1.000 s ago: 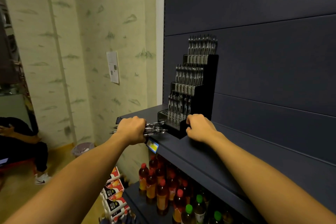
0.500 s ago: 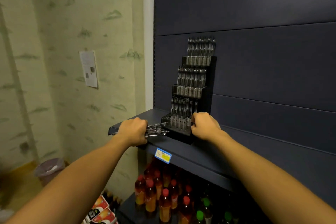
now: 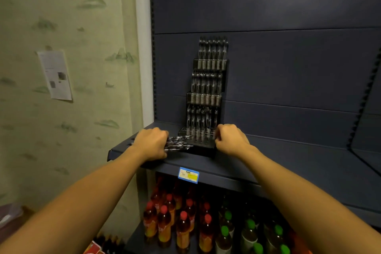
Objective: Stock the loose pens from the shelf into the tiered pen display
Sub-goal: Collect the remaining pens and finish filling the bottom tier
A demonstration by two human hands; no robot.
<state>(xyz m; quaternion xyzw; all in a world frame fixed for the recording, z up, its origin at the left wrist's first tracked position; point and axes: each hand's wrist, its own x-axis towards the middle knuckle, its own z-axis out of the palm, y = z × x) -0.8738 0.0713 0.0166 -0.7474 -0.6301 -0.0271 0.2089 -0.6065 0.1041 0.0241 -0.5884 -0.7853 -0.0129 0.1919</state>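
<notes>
A dim shop corner. On the left, a pale green wall [image 3: 68,16] papered with faint darker green brush-like marks; a white printed notice [image 3: 55,75] is stuck to it, slightly tilted. A white vertical post [image 3: 142,47] divides the wall from a dark blue shelving unit [image 3: 288,80] with horizontal back panels. A blue and yellow price label [image 3: 188,175] sits on the shelf's front edge. Below, bottles with red caps [image 3: 183,222] stand beside bottles with green caps [image 3: 250,231].
</notes>
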